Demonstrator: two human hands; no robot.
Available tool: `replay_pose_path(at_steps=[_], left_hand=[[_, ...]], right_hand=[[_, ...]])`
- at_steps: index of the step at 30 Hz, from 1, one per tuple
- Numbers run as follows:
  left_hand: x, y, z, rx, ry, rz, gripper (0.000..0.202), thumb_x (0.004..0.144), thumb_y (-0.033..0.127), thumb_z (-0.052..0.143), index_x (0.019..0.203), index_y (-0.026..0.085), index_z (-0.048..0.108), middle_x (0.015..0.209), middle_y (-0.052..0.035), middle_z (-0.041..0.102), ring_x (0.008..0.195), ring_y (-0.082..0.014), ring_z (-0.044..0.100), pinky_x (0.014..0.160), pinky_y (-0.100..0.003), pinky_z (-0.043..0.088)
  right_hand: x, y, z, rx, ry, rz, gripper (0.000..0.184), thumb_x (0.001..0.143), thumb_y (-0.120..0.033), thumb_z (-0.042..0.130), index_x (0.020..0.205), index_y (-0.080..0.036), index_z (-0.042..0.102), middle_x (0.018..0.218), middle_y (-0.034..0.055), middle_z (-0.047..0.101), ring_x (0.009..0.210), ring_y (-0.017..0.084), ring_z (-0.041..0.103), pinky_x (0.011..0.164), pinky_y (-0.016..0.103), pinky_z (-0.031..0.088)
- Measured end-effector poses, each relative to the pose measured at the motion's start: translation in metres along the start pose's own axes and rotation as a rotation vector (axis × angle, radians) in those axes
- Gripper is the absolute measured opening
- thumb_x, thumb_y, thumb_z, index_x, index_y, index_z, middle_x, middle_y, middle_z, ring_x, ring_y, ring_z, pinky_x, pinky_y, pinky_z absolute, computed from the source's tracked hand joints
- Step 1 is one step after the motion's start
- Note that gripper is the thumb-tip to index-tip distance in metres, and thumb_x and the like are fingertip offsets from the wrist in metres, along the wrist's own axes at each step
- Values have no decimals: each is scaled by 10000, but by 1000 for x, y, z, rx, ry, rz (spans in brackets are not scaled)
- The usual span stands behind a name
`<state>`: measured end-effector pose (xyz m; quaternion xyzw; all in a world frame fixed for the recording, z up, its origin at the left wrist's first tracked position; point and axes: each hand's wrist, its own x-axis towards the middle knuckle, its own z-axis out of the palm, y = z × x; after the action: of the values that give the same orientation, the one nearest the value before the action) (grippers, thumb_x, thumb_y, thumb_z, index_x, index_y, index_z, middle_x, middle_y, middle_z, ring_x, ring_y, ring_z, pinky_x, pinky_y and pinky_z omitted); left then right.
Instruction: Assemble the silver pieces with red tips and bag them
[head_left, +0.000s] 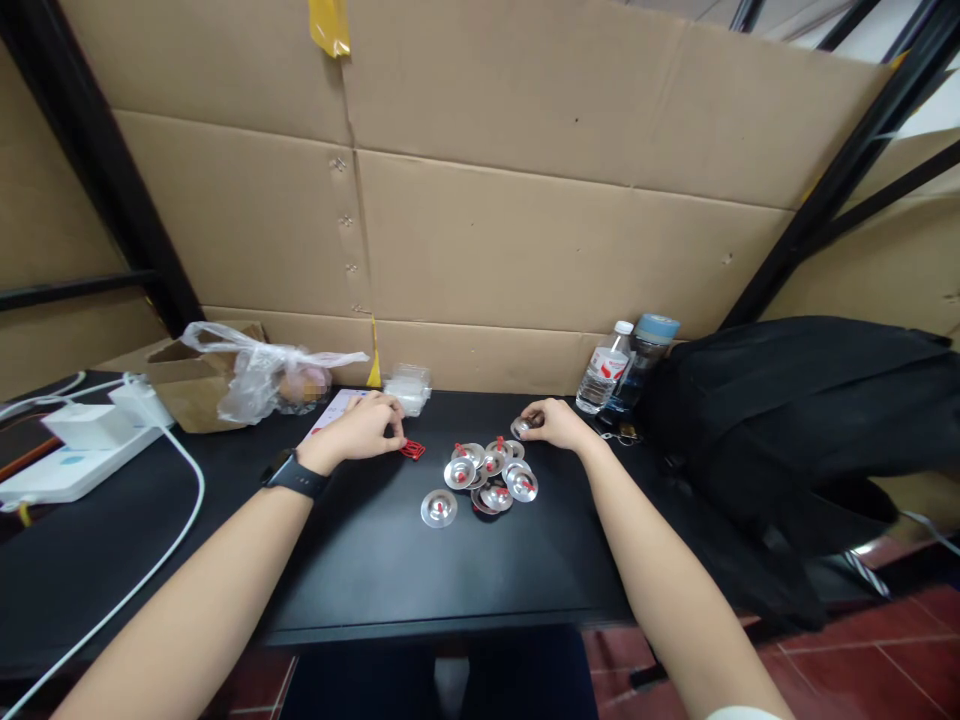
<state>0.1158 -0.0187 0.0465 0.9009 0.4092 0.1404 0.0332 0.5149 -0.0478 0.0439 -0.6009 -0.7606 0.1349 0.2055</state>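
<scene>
My left hand (367,428) rests on the black table (375,560) with its fingers closed on a small red loop (412,450). A black watch sits on that wrist. My right hand (551,424) is curled around a small silver metal disc (523,427) at the far side of the table. Between the hands lies a cluster of several silver discs (487,476), some with red bits on them. One disc (439,508) lies apart, nearer to me.
A clear plastic bag (262,375) and a brown carton lie at the back left. A white power strip (79,455) with cables is at the left edge. Two bottles (607,368) and a black backpack (787,430) stand to the right. Cardboard walls the back.
</scene>
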Motion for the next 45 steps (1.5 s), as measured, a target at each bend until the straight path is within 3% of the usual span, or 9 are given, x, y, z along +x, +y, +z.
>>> replay_pose_path(at_steps=[3,7,12,16,24,29,33,37,45], left_hand=[[1,6,5,-2,-7,9,144,847,360,670,875,258,769,1158,-58,673,1138,-291,563,1005,-418,389],[7,33,24,-66,57,132,256,943,371,596,1157,281,702,1266,-70,639,1226,-294,521,1024,-441,370],[13,67,47,-102,125,202,232,1009,416,536,1100,283,704,1284,-62,628,1240,-278,490,1027,-469,334],[16,74,51,-102,216,169,182,1002,355,565,962,239,699,1268,-60,616,1244,-272,477,1015,-461,343],[12,79,35,-102,389,133,130,993,307,575,1028,261,692,1324,-68,583,1287,-290,464,1012,-478,364],[10,89,28,-118,454,124,152,1015,309,530,1049,261,670,1325,-69,587,1282,-275,484,1021,-468,358],[10,89,23,-200,562,-2,152,1007,296,527,1009,243,670,1222,-62,625,1175,-250,550,991,-452,381],[10,87,21,-286,578,31,100,917,340,677,953,263,730,1225,-52,627,1224,-270,529,1039,-470,381],[11,95,28,-388,626,62,82,857,297,724,815,246,773,1175,-48,645,1190,-262,549,1061,-468,397]], right_hand=[[0,8,1,4,-71,7,373,663,-335,873,984,-165,787,864,47,781,791,195,696,736,269,497],[2,12,6,2,-73,-28,357,689,-319,856,1014,-187,789,935,44,783,805,187,681,751,272,490],[4,5,9,-15,21,-125,232,825,-299,752,1025,-186,782,1007,74,756,868,202,676,825,315,502],[0,-28,12,13,192,-275,171,915,-241,647,1022,-181,766,1067,97,723,973,215,663,888,347,501],[-17,-97,41,89,98,-489,359,771,-343,856,1084,-216,733,1109,73,745,1016,239,668,930,376,497],[-18,-104,47,148,150,-424,352,744,-285,861,1061,-222,721,1027,47,757,935,222,671,863,360,499],[-17,-102,42,505,239,-248,373,756,-317,828,1089,-235,679,1100,51,741,941,204,682,744,314,517],[-17,-104,41,884,155,-175,489,677,-351,884,1079,-219,640,1106,84,735,993,216,701,753,311,557],[-19,-112,49,977,88,-178,540,587,-305,931,1023,-212,627,1046,73,742,923,198,716,831,341,591]])
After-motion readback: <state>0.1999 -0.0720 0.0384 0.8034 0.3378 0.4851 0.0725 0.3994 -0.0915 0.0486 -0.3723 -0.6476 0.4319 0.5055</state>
